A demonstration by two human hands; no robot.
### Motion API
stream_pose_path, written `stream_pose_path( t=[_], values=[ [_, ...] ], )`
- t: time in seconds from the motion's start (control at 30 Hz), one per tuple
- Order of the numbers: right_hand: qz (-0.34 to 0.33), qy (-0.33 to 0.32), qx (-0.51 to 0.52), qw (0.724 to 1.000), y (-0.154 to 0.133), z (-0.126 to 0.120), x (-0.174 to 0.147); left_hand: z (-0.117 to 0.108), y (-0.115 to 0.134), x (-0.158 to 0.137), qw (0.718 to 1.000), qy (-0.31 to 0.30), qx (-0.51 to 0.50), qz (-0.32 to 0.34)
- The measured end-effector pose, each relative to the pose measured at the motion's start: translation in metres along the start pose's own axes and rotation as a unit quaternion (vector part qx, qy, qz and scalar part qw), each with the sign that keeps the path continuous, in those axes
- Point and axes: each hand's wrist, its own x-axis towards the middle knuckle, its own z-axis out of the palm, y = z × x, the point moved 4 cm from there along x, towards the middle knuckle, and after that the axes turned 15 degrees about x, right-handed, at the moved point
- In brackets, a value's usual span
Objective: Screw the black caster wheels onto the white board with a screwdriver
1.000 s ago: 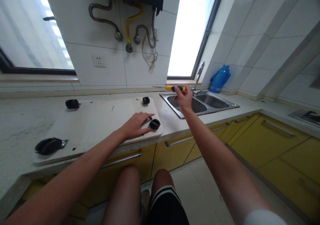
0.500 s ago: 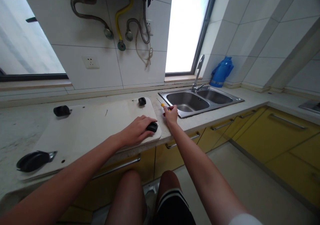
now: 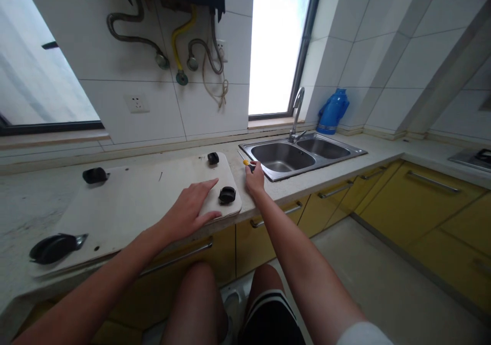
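A white board point(image 3: 134, 202) with rounded corners lies on the countertop, with black caster wheels at its corners. My left hand point(image 3: 187, 207) is open on the board's right part, thumb and fingers spread, just left of the near right caster point(image 3: 227, 195) and apart from it. Between the board and the sink, my right hand point(image 3: 253, 176) is closed around a screwdriver point(image 3: 246, 162) with a yellow and black handle; its thin shaft points up and left. The far right caster point(image 3: 213, 158), far left caster point(image 3: 95, 175) and near left caster point(image 3: 56, 248) stand on the board. A small dark screw-like piece point(image 3: 160, 176) lies mid-board.
A double steel sink point(image 3: 268, 174) with a tap point(image 3: 297, 112) is to the right, a blue thermos point(image 3: 333, 111) behind it. Hoses point(image 3: 134, 38) hang from a wall heater. Yellow cabinets point(image 3: 383, 202) with bar handles run below the counter.
My left hand has let go of the near right caster and moved left, its fingers now spread. My right hand keeps the screwdriver near the sink edge. The view has shifted slightly.
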Motion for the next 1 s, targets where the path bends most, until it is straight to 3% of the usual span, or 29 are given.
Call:
stream_pose_path(
  t=[0.23,0.33,0.43,0.6,0.77,0.87,1.0],
  values=[
    [-0.002,0.012,0.027,1.000,-0.006,0.001,-0.006,-0.047,-0.055,-0.130,0.975,0.063,0.208,-0.043],
    [0.002,0.035,0.098,0.995,-0.009,-0.002,-0.003,-0.050,-0.073,-0.179,0.967,0.076,0.233,-0.071],
    [0.017,0.039,0.175,0.984,-0.013,-0.005,-0.003,-0.048,-0.084,-0.210,0.949,0.131,0.247,-0.142],
    [0.024,-0.008,0.257,0.966,-0.029,-0.006,-0.018,-0.059,-0.085,-0.218,0.916,0.203,0.223,-0.265],
    [-0.077,-0.001,0.323,0.943,-0.066,-0.012,-0.075,-0.088,-0.098,-0.218,0.865,0.266,0.197,-0.377],
    [-0.142,-0.049,0.331,0.931,-0.087,0.001,-0.132,-0.086,-0.119,-0.226,0.848,0.244,0.131,-0.452],
    [-0.157,-0.175,0.251,0.939,-0.104,0.049,-0.196,-0.062,-0.143,-0.237,0.840,0.182,-0.003,-0.512]
  ],
)
